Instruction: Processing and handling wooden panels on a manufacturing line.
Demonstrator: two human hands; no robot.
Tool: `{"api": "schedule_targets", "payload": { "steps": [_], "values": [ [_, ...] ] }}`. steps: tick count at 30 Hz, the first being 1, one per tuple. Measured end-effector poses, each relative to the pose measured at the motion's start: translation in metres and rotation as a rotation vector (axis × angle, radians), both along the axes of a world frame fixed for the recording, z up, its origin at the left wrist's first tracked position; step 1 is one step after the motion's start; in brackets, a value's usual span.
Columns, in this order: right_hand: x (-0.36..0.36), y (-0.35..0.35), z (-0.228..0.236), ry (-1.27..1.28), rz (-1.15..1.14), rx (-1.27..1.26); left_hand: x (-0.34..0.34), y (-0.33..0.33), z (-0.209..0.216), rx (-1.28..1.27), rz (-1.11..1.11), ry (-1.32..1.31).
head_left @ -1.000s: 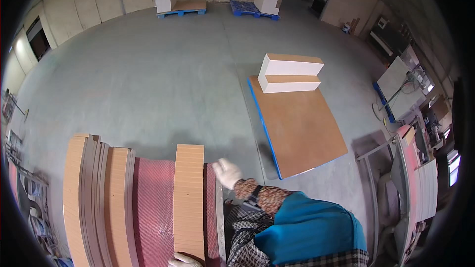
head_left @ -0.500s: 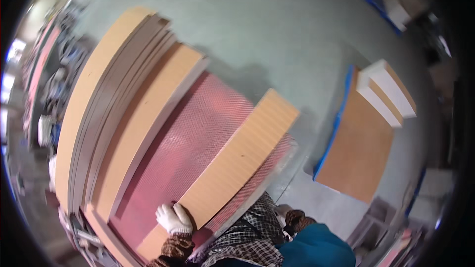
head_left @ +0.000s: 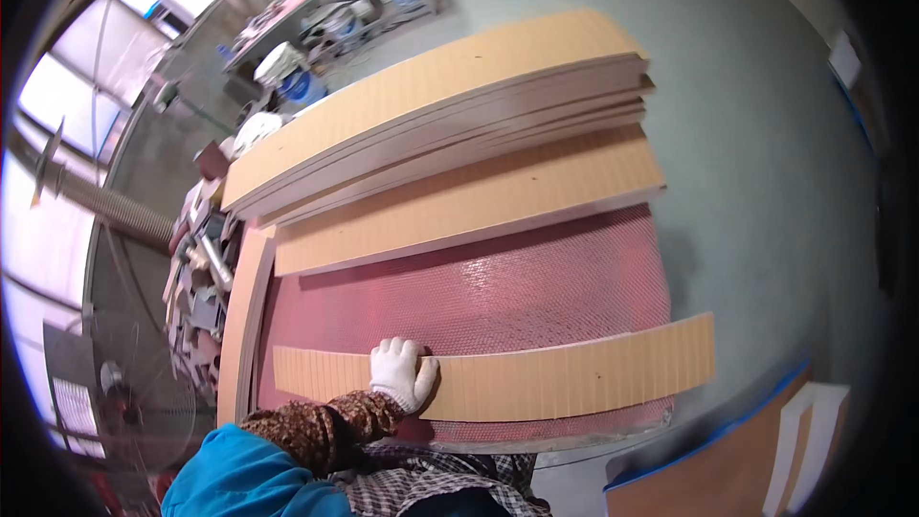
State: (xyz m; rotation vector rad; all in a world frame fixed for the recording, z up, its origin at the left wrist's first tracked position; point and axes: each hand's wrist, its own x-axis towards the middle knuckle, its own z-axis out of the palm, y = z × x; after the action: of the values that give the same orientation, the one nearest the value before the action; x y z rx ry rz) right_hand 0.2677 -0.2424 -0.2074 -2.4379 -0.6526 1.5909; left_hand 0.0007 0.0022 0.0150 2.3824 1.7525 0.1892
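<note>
While gloved left hand [head_left: 399, 375] rests half-curled across tan board [head_left: 546, 383] on near side of red mat [head_left: 507, 302], right hand is out of view. Cannot tell if left grips or presses. Apparent step: steadying board; shifting it likely calls for both hands.

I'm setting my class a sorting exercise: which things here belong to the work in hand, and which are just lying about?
Apparently part of the work:
gloved left hand, resting on the near board
red textured work surface
stacked boards along the far side

Apparently just lying about:
blue-and-white bucket
fan
ribbed duct
</note>
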Motion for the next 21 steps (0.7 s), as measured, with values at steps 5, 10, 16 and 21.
{"api": "schedule_targets", "payload": {
  "steps": [5,10,16,21],
  "values": [
    [0.026,0.042,0.018,-0.130,0.099,0.143,0.001,-0.001,0.004,0.031,-0.011,-0.052],
    [0.042,0.077,0.031,-0.223,0.162,0.251,-0.001,-0.002,0.006,0.016,0.029,-0.012],
    [0.055,0.095,0.036,-0.322,0.176,0.343,-0.002,-0.003,0.000,0.045,0.028,-0.070],
    [0.066,0.101,0.039,-0.405,0.163,0.411,-0.003,-0.004,0.001,0.047,0.036,-0.114]
  ]
}}
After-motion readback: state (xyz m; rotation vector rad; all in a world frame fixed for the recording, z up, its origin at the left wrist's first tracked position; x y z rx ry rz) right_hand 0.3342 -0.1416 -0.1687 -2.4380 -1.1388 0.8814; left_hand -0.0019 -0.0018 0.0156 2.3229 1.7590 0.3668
